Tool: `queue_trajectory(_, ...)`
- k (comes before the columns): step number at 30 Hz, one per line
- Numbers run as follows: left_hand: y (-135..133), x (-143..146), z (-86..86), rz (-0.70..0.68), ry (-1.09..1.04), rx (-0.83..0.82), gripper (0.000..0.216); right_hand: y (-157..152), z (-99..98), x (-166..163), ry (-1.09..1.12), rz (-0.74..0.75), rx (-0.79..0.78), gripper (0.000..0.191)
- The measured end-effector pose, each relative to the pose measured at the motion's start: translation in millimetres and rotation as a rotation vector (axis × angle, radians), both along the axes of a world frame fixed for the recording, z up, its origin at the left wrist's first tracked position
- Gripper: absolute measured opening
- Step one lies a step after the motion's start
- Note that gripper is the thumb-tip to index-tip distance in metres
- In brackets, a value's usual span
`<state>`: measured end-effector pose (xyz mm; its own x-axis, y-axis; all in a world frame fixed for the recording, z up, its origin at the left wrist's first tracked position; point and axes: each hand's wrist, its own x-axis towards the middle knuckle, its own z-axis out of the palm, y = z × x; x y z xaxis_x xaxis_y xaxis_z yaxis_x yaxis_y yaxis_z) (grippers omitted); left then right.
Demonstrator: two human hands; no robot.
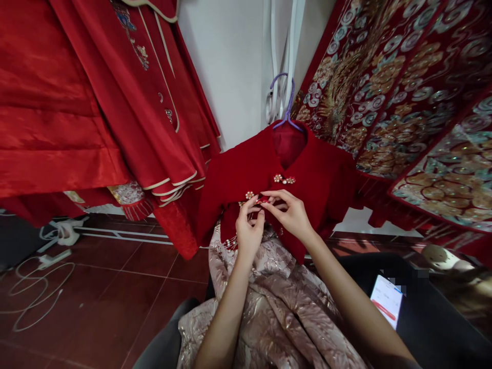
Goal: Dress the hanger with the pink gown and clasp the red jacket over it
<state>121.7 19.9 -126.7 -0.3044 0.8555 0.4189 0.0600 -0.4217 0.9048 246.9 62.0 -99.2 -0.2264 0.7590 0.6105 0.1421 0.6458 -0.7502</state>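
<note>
A red jacket [315, 177] with a stand collar hangs in front of me on a purple hanger [287, 119]. Flower-shaped pearl fastenings [284, 179] decorate its chest, and another flower ornament [249, 195] sits just above my left hand. My left hand [249, 225] and my right hand [290, 212] meet at the jacket's front, fingertips pinched together. Between them is a small part of the jacket's red front edge with beads; its exact shape is partly hidden by the fingers. Below, a pale pink-gold brocade cloth [284, 302] lies under my forearms.
Red garments [142, 102] hang at the left, and a heavily embroidered one [388, 92] at the right. Scissors [273, 105] hang behind the hanger. A lit phone [387, 301] rests on a black surface [430, 318]. White cable [38, 279] lies on the tiled floor [115, 302].
</note>
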Motion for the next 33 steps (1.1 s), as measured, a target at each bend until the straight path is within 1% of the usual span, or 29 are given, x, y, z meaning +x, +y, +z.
queue_trajectory(4,-1.3,-1.8,3.3,0.035,-0.005,0.019,0.035,0.8,1.1,-0.3,-0.008,0.014,-0.001,0.027)
queue_trajectory(7,-2.3,-4.1,5.6,0.091,0.007,0.035,0.031,1.3,0.8,-3.4,-0.005,0.021,0.007,0.027)
queue_trajectory(11,-0.5,-5.5,6.8,0.147,0.025,0.04,0.028,1.3,0.4,-8.6,-0.005,0.001,0.056,0.026)
queue_trajectory(14,4.2,-4.8,4.2,0.179,0.05,0.045,0.027,0.0,0.5,-11.0,-0.027,-0.042,0.102,0.027)
queue_trajectory(18,10.1,-6.1,-0.2,0.181,0.064,0.052,0.025,-2.2,-3.3,-13.1,-0.066,-0.125,0.151,0.027)
queue_trajectory(22,11.3,-13.5,0.9,0.201,0.14,0.051,0.02,-2.1,-9.5,-18.1,-0.07,-0.177,0.165,0.027)
queue_trajectory(24,10.3,-16.6,2.3,0.205,0.173,0.057,0.02,-2.2,-9.3,-20.9,-0.046,-0.186,0.164,0.025)
queue_trajectory(26,7.1,-16.7,1.8,0.181,0.198,0.072,0.023,-3.9,-6.2,-21.5,-0.015,-0.158,0.144,0.024)
queue_trajectory(28,0.2,-13.1,-2.6,0.164,0.212,0.087,0.029,-8.2,-2.9,-17.8,0.009,-0.114,0.101,0.024)
queue_trajectory(30,-9.7,-7.0,-12.1,0.203,0.217,0.094,0.034,-14.6,-3.9,-9.4,-0.005,-0.104,0.04,0.024)
queue_trajectory(31,-14.9,-3.7,-18.7,0.228,0.22,0.089,0.034,-18.1,-7.4,-4.0,-0.036,-0.118,0.0,0.023)
queue_trajectory(33,-23.6,2.1,-33.8,0.244,0.224,0.045,0.03,-24.4,-20.9,7.0,-0.128,-0.16,-0.103,0.019)
